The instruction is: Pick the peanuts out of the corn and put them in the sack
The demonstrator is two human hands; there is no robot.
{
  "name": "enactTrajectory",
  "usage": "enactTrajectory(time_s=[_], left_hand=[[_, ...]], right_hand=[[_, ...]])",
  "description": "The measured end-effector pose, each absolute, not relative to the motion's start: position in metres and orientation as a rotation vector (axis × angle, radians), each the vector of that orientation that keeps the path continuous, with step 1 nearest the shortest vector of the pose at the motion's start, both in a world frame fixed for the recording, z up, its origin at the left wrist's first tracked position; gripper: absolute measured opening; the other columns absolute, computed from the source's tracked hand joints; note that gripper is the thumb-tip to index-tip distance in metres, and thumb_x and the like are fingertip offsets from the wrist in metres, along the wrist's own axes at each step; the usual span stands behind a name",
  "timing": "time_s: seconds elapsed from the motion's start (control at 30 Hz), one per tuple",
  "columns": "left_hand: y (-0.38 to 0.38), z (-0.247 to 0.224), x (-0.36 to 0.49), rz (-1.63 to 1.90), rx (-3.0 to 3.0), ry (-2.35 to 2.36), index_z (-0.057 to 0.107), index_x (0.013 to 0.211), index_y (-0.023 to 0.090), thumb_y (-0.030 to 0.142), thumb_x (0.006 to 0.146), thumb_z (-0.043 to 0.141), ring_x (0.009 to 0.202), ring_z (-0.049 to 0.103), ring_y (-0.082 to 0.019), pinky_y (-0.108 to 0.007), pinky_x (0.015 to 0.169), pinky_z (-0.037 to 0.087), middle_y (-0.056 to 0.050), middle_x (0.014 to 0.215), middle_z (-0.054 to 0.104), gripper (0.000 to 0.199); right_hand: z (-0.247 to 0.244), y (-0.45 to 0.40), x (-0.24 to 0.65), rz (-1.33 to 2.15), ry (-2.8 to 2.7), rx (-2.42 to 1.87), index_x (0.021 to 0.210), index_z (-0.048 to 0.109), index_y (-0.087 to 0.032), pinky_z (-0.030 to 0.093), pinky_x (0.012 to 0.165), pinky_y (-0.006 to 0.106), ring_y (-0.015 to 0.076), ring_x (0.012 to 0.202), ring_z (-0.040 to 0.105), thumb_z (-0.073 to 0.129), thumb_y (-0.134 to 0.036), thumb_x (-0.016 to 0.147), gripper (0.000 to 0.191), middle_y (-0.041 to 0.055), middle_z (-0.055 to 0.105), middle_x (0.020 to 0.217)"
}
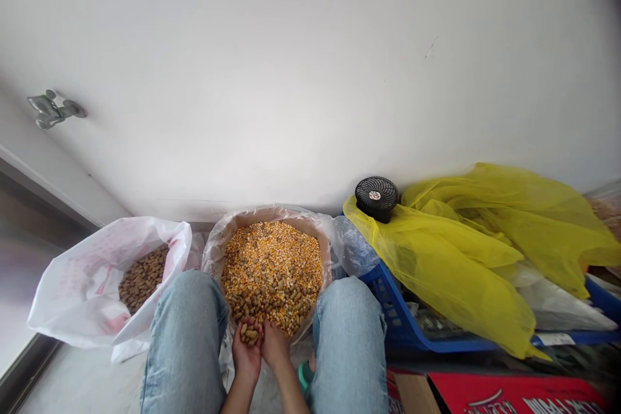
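Note:
Unshelled peanuts (249, 335) lie in the cupped palm of my left hand (246, 357), which faces up at the near edge of a bag of mixed kernels. Right beside it, touching or nearly so, my right hand (275, 344) shows its back; its fingers curl down and in, and what they hold, if anything, is hidden. Below both hands, yellow and pale corn kernels (272, 246) fill the clear plastic-lined bag (213, 252). More peanuts are scattered over the corn, densest on the near side.
At left stands a white woven sack (72, 297) holding peanuts (144, 278). My knees flank the corn bag. On the right, yellow mesh (446, 246) and a small black fan (377, 197) sit on a blue basket (398, 317). A red box (514, 394) is below; a tap (53, 110) juts from the wall.

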State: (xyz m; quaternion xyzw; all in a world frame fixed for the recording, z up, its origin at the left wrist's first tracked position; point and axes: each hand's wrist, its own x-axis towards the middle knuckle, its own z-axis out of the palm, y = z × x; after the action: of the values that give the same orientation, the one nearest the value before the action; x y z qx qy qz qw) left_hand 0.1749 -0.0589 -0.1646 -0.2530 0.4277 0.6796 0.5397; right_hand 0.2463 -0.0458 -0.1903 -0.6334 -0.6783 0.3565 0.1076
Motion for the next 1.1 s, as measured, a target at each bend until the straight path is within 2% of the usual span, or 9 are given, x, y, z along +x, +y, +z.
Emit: enactTrajectory(time_s=[0.3, 0.6, 0.77, 0.93, 1.1], left_hand=[[-0.057, -0.161, 0.176, 1.609, -0.573, 1.082, 0.055, 0.067, 0.016, 0.011, 0.069, 0.042, 0.054, 0.056, -0.01, -0.023, 0.055, 0.047, -0.002, 0.062, 0.056, 0.014], [-0.058, -0.16, 0.176, 1.597, -0.598, 1.078, 0.056, 0.069, 0.016, 0.011, 0.068, 0.044, 0.054, 0.056, -0.011, -0.024, 0.054, 0.047, -0.001, 0.063, 0.056, 0.013], [-0.057, -0.163, 0.175, 1.611, -0.614, 1.037, 0.056, 0.068, 0.016, 0.011, 0.069, 0.042, 0.055, 0.056, -0.011, -0.024, 0.054, 0.046, -0.001, 0.063, 0.056, 0.014], [-0.058, -0.166, 0.175, 1.615, -0.564, 1.077, 0.055, 0.067, 0.017, 0.011, 0.069, 0.042, 0.055, 0.055, -0.011, -0.023, 0.053, 0.046, -0.001, 0.063, 0.055, 0.015], [-0.057, -0.164, 0.176, 1.622, -0.549, 1.087, 0.055, 0.067, 0.017, 0.012, 0.07, 0.041, 0.055, 0.055, -0.011, -0.023, 0.054, 0.046, -0.001, 0.063, 0.055, 0.015]], right_hand=[[-0.194, -0.045, 0.247, 1.093, -2.053, -1.852, 0.08, 0.057, -0.017, 0.04, 0.062, 0.03, 0.0212, 0.074, 0.057, 0.036, -0.016, 0.074, 0.022, 0.0095, 0.061, 0.081], [-0.195, -0.045, 0.248, 1.174, -1.991, -1.807, 0.08, 0.058, -0.017, 0.04, 0.064, 0.031, 0.0214, 0.074, 0.056, 0.036, -0.018, 0.075, 0.022, 0.0104, 0.061, 0.081], [-0.196, -0.04, 0.25, 1.234, -1.904, -1.735, 0.079, 0.06, -0.018, 0.04, 0.068, 0.027, 0.018, 0.078, 0.056, 0.036, -0.01, 0.069, 0.027, 0.007, 0.061, 0.083], [-0.194, -0.035, 0.253, 1.233, -1.796, -1.744, 0.083, 0.06, -0.015, 0.038, 0.075, 0.026, 0.0174, 0.086, 0.053, 0.036, -0.005, 0.062, 0.034, 0.008, 0.06, 0.088], [-0.197, -0.037, 0.253, 1.32, -1.747, -1.715, 0.076, 0.061, -0.016, 0.041, 0.063, 0.026, 0.0175, 0.071, 0.056, 0.04, -0.01, 0.064, 0.025, 0.0061, 0.062, 0.075]])
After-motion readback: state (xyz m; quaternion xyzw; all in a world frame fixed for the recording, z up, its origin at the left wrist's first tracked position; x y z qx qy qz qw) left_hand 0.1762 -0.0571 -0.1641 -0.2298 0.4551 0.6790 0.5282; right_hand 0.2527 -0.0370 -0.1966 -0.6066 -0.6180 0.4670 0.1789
